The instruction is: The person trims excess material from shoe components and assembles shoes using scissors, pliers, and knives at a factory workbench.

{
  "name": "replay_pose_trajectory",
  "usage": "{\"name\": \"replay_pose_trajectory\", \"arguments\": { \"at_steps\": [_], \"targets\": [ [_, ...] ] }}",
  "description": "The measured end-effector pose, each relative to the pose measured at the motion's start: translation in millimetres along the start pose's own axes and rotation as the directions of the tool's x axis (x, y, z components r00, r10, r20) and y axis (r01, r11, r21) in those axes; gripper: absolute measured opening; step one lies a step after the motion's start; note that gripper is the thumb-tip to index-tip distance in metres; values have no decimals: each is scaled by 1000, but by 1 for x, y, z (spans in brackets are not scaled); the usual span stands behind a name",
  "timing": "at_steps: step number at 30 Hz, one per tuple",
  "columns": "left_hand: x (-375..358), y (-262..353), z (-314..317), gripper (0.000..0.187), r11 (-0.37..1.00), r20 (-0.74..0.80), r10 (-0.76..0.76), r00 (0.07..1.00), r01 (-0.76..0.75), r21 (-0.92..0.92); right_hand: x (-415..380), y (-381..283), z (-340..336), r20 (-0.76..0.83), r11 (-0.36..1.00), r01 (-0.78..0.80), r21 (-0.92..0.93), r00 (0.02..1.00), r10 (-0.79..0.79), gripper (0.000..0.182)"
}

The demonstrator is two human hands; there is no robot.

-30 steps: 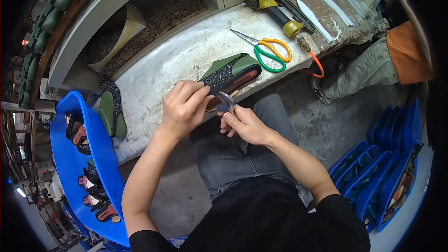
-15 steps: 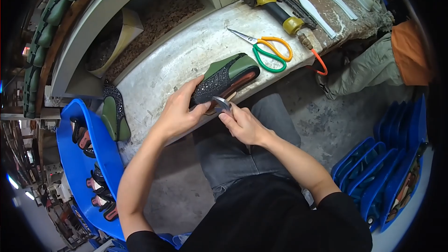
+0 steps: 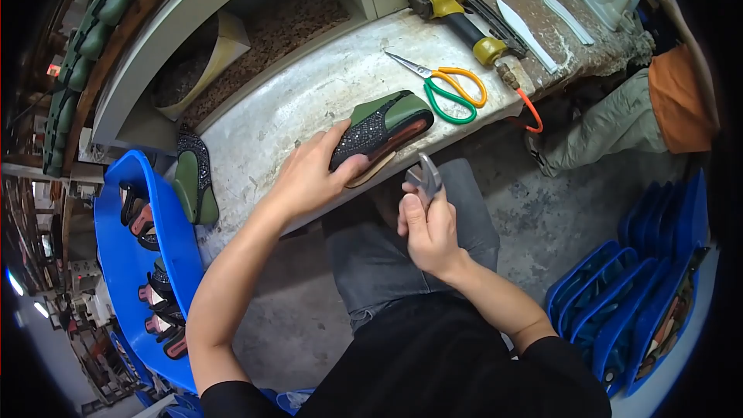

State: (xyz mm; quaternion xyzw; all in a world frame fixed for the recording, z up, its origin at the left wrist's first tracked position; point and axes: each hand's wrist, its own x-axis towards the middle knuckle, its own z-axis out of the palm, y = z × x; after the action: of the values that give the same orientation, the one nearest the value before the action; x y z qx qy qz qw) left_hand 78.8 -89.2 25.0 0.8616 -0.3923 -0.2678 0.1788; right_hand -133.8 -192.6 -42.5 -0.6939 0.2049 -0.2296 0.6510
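On the bench's front edge lies a green shoe [image 3: 379, 133] with a black, sparkling studded band, its reddish-brown underside turned partly toward me. My left hand [image 3: 309, 174] is closed around one end of it, thumb pressed against the near side. In my right hand [image 3: 429, 232] is a pair of metal pincers [image 3: 426, 176], curved head upward and apart from the shoe; the fist hides its handles. Scissors [image 3: 443, 83] with one orange and one green handle lie just beyond the shoe. A second green studded shoe [image 3: 195, 179] rests at the bench's left end.
A yellow-and-black air nailer [image 3: 457, 19] with an orange hose [image 3: 530, 108] lies at the back right. Left of me is a blue bin [image 3: 166, 220] holding shoe parts; blue trays [image 3: 611, 286] stand at right. Another person's leg [image 3: 607, 112] is beyond the bench's right end.
My right hand has drawn the pincers away from the shoe, to the right, and turned their head upward. The left hand still holds the shoe. The whole view has shifted slightly.
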Motion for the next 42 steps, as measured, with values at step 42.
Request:
{"name": "replay_pose_trajectory", "arguments": {
  "at_steps": [42],
  "targets": [
    [-1,-21,36,45,966,-428,114,896,-201,-162,95,-33,-14,502,458,508,-730,853,-145,21]
  ]
}}
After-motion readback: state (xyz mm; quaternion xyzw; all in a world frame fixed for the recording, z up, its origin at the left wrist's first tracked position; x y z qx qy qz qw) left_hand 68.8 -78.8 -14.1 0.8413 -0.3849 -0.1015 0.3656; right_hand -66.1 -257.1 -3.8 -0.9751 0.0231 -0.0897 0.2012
